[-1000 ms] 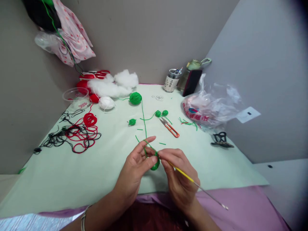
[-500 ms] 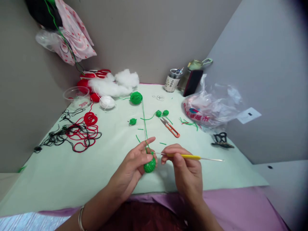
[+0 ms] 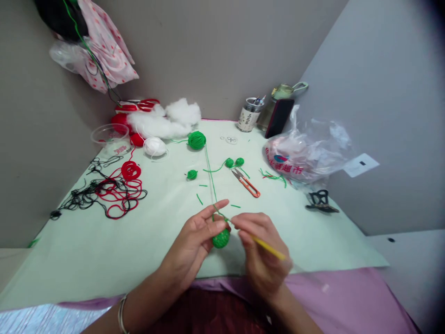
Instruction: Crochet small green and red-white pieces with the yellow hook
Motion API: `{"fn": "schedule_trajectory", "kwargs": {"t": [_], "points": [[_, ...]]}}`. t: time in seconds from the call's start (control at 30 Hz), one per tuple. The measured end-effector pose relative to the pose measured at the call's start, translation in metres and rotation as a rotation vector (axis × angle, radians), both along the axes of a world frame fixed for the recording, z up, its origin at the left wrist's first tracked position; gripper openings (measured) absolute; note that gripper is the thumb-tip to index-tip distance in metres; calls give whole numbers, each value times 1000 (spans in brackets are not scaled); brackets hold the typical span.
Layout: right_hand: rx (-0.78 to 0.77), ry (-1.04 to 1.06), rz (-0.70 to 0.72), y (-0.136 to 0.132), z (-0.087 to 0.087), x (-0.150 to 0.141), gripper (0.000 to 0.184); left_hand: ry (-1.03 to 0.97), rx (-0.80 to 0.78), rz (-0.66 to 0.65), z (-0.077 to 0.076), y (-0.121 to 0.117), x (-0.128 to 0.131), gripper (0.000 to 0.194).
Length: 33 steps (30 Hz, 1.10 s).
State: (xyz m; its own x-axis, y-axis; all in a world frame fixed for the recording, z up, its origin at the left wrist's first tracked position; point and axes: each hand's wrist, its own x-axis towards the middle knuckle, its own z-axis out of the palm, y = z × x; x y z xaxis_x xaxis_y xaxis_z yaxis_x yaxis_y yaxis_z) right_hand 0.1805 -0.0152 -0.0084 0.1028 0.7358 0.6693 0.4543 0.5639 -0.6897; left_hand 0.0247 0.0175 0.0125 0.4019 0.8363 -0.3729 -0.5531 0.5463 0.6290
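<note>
Pinched in my left hand (image 3: 194, 236) is a small rounded green crochet piece (image 3: 221, 238), with a green strand running over the raised index finger. That strand leads back across the table to a ball of green yarn (image 3: 197, 140). My right hand (image 3: 266, 248) is closed around the yellow handle of a crochet hook (image 3: 269, 247), its tip close to the top of the crochet piece and the yarn. Motion blurs the hook's rear end. Beyond my hands lie two small green crocheted balls (image 3: 234, 162) and orange thread snips (image 3: 246, 183).
Tangled black and red cord (image 3: 114, 190) spreads at the left. White stuffing (image 3: 163, 121) and a white yarn ball (image 3: 155, 146) sit at the back left. A plastic bag (image 3: 302, 148), phone (image 3: 279, 118), pen can (image 3: 250, 114) and black hair claw (image 3: 321, 201) stand or lie rightward.
The crochet piece and my left hand have shifted slightly right. My right hand has turned, so the hook's rear end has swung down toward me and its tip has come nearer the yarn.
</note>
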Motion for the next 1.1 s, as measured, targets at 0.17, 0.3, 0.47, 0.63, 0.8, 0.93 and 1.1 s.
{"fn": "schedule_trajectory", "kwargs": {"t": [0.17, 0.3, 0.47, 0.63, 0.8, 0.93, 1.1], "points": [[-150, 316, 83, 4, 10, 2, 25, 56, 96, 60, 3, 3, -2, 56], [8, -90, 5, 0, 3, -6, 33, 107, 155, 134, 1, -3, 6, 60], [-106, 136, 70, 6, 2, -7, 22, 45, 55, 38, 1, -3, 6, 66], [-209, 347, 160, 12, 2, -4, 17, 81, 94, 24, -3, -4, 5, 66], [12, -120, -26, 0, -9, -5, 39, 113, 111, 52, -8, -5, 6, 66], [-63, 79, -4, 0, -5, 0, 29, -11, -1, -47, -5, 2, -2, 55], [-230, 480, 149, 7, 9, 0, 15, 29, 104, -12, 0, 3, -6, 47]]}}
